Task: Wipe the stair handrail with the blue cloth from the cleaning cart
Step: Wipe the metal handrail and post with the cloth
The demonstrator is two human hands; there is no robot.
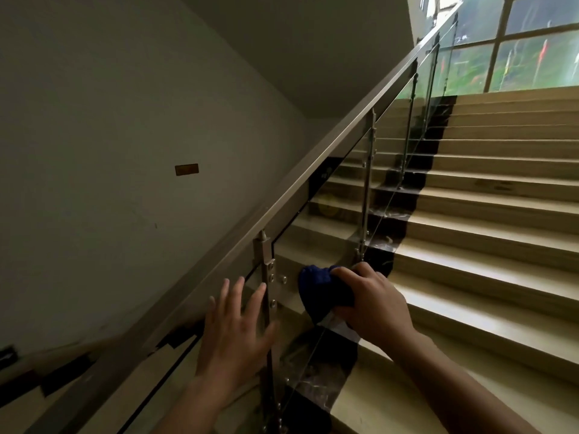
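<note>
A: See the right hand (372, 300)? It's closed round the blue cloth (319, 291), bunched into a wad, just past the nearest steel post (268, 296), on the stair side of it

B: And below the handrail (313, 170), not on it. The cloth sits down by the glass panel (316, 245), I can't tell whether it's actually touching the glass

A: The left hand (233, 332) is empty, fingers spread wide, hovering right by that same post. It may be brushing the post or the glass, hard to say from here

B: So the rail looks untouched by the cloth so far, and it runs a long way up from that post towards the window (517, 48)

A: What bothers me is that open left palm. If it lands on the glass it'll likely leave prints on the panel beside the post

B: And a balled-up cloth only meets the rail with a small patch. My guess is it'll streak or skip the underside unless it's wrapped round the bar

A: Plus the post's bolts (272, 278) stick out. Cloth could snag there on the way up

B: And climbing the steps (470, 245) while watching the rail, a missed footing is the real risk
</note>
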